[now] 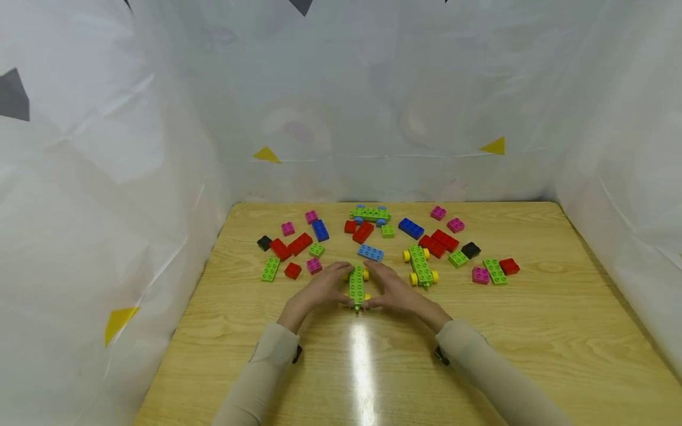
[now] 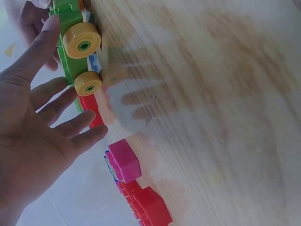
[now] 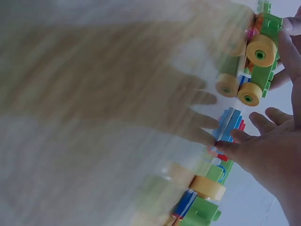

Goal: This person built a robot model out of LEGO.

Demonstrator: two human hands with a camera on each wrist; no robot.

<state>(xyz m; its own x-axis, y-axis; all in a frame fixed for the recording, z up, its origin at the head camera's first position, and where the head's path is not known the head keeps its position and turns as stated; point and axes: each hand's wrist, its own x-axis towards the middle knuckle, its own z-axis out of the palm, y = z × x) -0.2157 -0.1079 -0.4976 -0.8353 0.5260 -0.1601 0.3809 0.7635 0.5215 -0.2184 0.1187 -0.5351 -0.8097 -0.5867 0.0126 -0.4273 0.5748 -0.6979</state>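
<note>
In the head view a green toy car base (image 1: pixel 356 287) with yellow wheels stands on the wooden table, studs up, lengthwise between both hands. My left hand (image 1: pixel 324 289) holds it from the left, thumb at the near end and index finger toward the far end. From the right, my right hand (image 1: pixel 396 291) holds the same base in a mirrored way. The left wrist view shows the left thumb (image 2: pixel 51 23) against its green side above a yellow wheel (image 2: pixel 82 41); the other fingers spread loosely. The right wrist view shows the wheels (image 3: pixel 249 94) down at the tabletop.
Beyond the hands lie a light blue brick (image 1: pixel 370 253), a second yellow-wheeled base (image 1: pixel 421 266) and a blue-wheeled base (image 1: pixel 370 214). Several red, pink, green, blue and black bricks are scattered left and right. White sheeting (image 1: pixel 373 118) surrounds the table (image 1: pixel 533 343).
</note>
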